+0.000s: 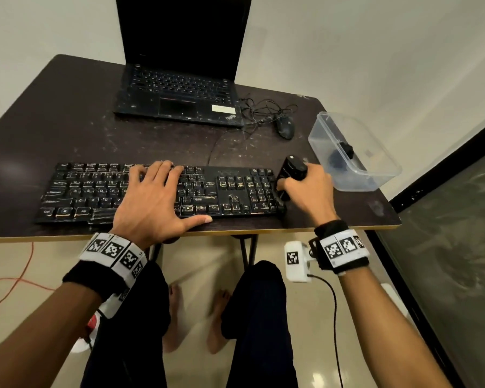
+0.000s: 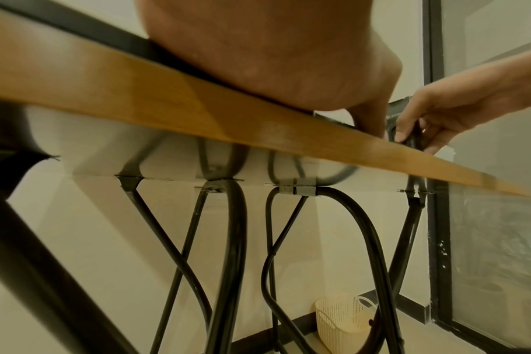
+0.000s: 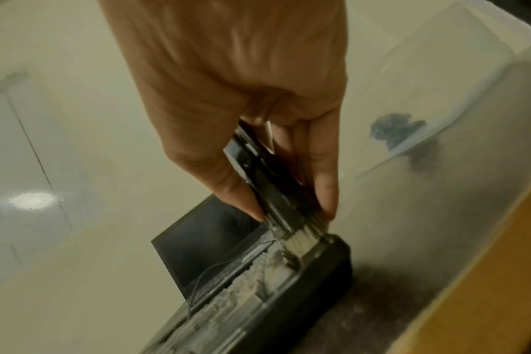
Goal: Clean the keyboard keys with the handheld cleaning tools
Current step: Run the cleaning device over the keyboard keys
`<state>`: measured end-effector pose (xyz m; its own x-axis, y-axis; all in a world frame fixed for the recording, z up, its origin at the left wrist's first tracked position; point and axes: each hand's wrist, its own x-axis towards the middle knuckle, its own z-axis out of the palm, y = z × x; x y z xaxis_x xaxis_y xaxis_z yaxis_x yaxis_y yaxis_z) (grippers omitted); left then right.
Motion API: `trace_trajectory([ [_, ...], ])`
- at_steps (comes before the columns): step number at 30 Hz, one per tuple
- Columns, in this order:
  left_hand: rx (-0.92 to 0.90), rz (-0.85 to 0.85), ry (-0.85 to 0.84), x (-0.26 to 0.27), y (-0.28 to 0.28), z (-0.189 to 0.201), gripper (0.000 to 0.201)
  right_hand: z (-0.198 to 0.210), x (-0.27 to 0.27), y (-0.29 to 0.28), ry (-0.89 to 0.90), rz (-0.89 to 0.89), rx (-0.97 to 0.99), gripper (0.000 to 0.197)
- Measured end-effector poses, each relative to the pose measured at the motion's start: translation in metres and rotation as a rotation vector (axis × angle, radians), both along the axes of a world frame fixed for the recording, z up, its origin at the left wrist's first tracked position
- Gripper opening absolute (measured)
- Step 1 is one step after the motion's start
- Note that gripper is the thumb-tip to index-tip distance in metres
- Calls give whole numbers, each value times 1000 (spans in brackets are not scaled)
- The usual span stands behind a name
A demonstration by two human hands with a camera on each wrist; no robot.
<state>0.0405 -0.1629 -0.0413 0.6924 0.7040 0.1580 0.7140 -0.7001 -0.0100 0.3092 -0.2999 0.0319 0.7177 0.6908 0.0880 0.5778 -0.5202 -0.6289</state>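
Left grip: your left hand (image 1: 151, 197) lies flat on the middle of the keyboard (image 1: 76, 191), fingers straight and spread over the keys, thumb stretched along its near edge. It grasps nothing.
Right grip: your right hand (image 1: 305, 189) is clenched round the black brush (image 1: 293, 170), thumb on one side and fingers on the other, close to the bristle end.
Brush: it stands nearly upright at the keyboard's right end; in the right wrist view its pale bristles (image 3: 300, 236) touch the corner of the keyboard there.
Keyboard: black, its keys streaked with pale dust, it lies along the near edge of the dark surface (image 1: 67, 116), with its cable running back from it.
Laptop: your open laptop (image 1: 179, 88) sits at the back, its screen dark.
Mouse: the wired mouse (image 1: 285, 126) rests to the right of the laptop.
Box: a clear plastic box (image 1: 375, 175) stands just right of your right hand, with small dark items inside.
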Motion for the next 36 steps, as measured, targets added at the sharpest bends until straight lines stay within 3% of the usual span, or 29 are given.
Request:
trace_trajectory([
  [4,-9,19,20,0,1,2,134,1,-3,-11,-4,22,-55,18],
  [15,6,1,-18,1,0,0,130,-3,-12,-15,-31,-34,56,18],
  [19,8,11,-20,0,2,0,130,0,-16,-17,-32,24,-18,20],
  [23,12,-8,-32,1,1,-2,128,-3,-14,-18,-12,-51,56,18],
  [32,13,3,-25,0,4,-2,129,-1,-23,-17,-47,73,9,19],
  [36,19,5,-4,1,1,-1,132,-2,-20,-19,-55,19,42,18],
])
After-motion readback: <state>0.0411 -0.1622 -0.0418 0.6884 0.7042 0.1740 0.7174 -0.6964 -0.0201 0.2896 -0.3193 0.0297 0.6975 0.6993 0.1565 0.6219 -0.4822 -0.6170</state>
